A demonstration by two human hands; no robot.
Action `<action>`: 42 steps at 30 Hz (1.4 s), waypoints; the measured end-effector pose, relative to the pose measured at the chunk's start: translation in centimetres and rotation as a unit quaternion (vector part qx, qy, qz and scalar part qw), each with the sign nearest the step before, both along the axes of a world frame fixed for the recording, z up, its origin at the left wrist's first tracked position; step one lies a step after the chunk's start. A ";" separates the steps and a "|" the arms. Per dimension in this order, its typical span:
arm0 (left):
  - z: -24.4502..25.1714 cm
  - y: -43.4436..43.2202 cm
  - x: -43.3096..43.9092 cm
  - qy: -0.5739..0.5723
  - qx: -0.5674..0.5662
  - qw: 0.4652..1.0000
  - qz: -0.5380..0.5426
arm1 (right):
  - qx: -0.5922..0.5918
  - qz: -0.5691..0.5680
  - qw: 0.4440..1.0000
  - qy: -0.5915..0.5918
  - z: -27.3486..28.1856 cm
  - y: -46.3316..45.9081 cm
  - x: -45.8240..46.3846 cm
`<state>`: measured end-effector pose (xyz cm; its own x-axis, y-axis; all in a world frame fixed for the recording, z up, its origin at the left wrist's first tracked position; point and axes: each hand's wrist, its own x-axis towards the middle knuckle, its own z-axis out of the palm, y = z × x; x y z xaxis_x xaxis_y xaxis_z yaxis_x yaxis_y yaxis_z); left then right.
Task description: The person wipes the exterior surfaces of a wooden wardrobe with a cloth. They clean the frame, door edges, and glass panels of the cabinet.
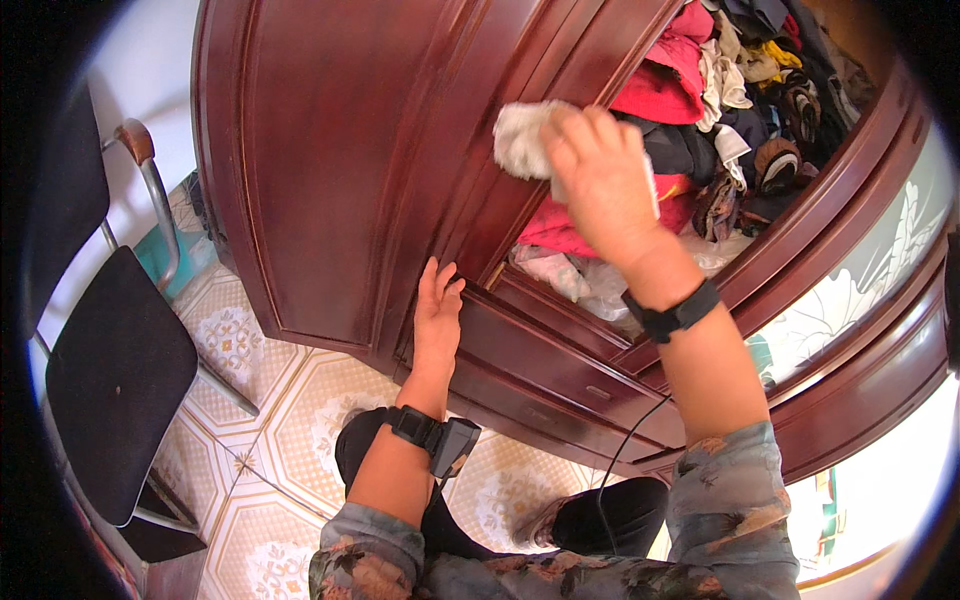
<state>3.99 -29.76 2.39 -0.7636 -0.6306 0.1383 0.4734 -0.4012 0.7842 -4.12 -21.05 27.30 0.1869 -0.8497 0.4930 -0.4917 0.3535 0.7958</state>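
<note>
My right hand (596, 169) grips a white fluffy cloth (525, 141) at the upright edge beside the wardrobe's opening. Some of the cloth is hidden under my fingers. My left hand (437, 322) holds nothing; its fingertips touch the lower edge of the dark red wooden wardrobe (322, 165), near the corner of the opening. Behind my right hand, a heap of clothes (727, 112) fills the open compartment, with red, black, white and yellow pieces. A clear plastic bag (604, 292) lies at the front of the heap, partly covered by my wrist.
At the left stands a metal-framed chair (116, 382) with a black seat and a wooden armrest (135, 141). A sliding door with a leaf-patterned panel (847, 292) borders the opening on the right. A thin black cable (630, 435) hangs below my right arm. The floor is patterned tile (300, 420).
</note>
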 end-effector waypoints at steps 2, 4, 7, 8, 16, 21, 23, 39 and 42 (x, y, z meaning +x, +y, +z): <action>-0.2 -0.1 0.0 -0.008 0.009 1.000 -0.004 | 0.027 -0.004 0.999 -0.035 -3.1 0.1 0.3; -0.4 -0.3 0.0 -0.020 0.020 1.000 -0.004 | 0.076 -0.025 0.995 -0.059 -5.8 0.2 0.5; -0.6 -0.7 0.0 -0.036 0.031 0.999 0.005 | 0.137 -0.044 0.987 -0.074 -9.6 0.2 1.1; -0.6 -0.9 -0.1 -0.041 0.030 0.999 0.010 | 0.167 -0.060 0.980 -0.094 -10.7 0.0 1.3; -0.1 -1.1 -0.3 -0.038 0.060 0.997 -0.020 | 0.132 0.001 0.973 -0.191 -8.5 -1.6 2.2; -0.1 -0.5 -0.2 -0.026 0.043 0.999 -0.002 | -0.039 0.017 0.999 0.024 1.7 -4.4 1.7; 0.0 -0.6 0.0 -0.026 0.041 0.999 -0.001 | -0.066 -0.037 0.997 0.033 3.6 -5.6 1.4; 0.8 -3.9 3.9 -0.058 0.081 0.994 0.054 | 0.123 -0.131 0.980 0.082 -6.9 -8.2 1.7; 0.7 -4.7 4.1 -0.052 0.102 0.991 0.073 | 0.166 -0.136 0.974 0.070 -9.3 -8.2 1.8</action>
